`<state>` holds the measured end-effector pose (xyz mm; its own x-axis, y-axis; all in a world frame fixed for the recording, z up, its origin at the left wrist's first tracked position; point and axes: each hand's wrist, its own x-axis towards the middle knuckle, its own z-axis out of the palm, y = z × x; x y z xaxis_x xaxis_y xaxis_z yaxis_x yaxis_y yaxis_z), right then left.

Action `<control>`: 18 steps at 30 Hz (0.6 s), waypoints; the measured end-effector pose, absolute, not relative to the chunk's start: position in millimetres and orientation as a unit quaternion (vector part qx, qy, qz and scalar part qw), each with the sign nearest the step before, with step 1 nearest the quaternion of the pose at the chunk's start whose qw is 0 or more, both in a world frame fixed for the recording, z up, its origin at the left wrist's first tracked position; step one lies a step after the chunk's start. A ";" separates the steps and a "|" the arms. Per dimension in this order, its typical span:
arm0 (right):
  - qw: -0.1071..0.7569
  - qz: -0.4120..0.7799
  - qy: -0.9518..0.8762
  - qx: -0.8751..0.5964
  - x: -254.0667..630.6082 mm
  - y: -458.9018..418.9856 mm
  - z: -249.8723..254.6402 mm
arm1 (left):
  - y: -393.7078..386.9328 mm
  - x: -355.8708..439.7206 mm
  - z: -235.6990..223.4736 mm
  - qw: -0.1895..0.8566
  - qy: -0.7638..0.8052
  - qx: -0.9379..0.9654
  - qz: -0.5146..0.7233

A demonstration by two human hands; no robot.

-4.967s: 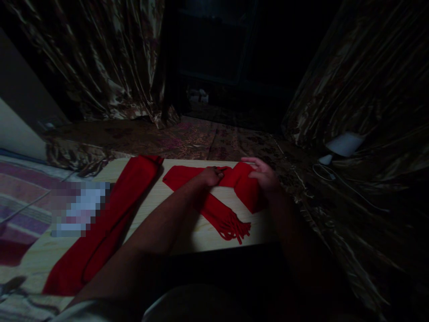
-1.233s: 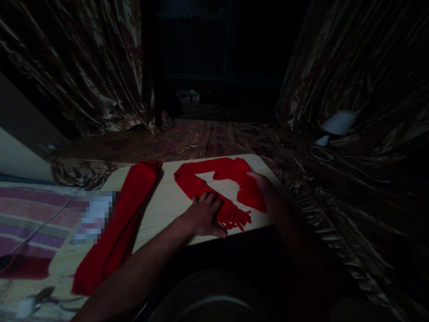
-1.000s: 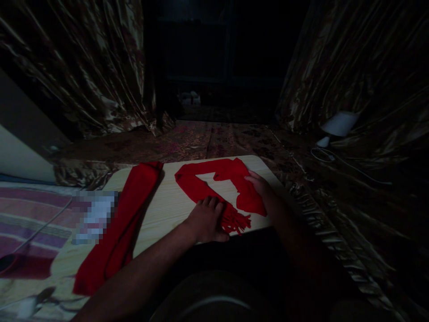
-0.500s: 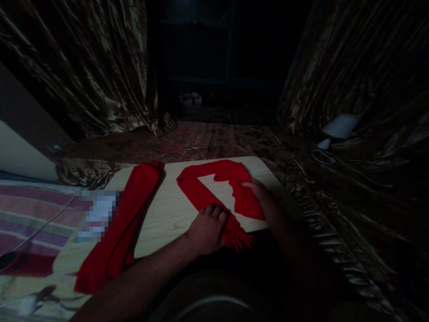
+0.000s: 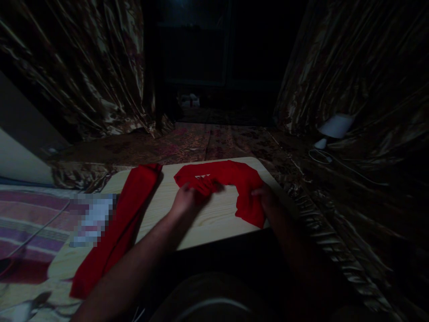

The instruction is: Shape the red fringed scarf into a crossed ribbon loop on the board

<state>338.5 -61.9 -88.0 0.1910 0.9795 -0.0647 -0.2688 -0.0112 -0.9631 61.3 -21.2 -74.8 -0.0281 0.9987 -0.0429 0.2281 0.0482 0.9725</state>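
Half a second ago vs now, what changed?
The left hand carried the fringed end of the red fabric scarf forward and left, away from the near edge of the pale wood-grain table; hand blurred. Unchanged: right hand on the scarf's right part, folded red cloth strip at left.

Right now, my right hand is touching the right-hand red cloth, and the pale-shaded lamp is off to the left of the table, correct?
Not quite: the lamp is off to the right of the table, as the head view shows. The right hand does touch the right-hand red cloth.
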 end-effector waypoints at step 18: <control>0.132 0.266 -0.912 -0.283 175.1 -74.0 -27.9 | 62.5 63.3 -4.1 0.527 0.480 0.465 0.525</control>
<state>175.1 -74.0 -27.9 -0.8048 0.5868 0.0893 0.4465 0.6976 -0.5603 63.3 62.5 -4.1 -0.0132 0.9998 -0.0172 -0.1073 0.0157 0.9941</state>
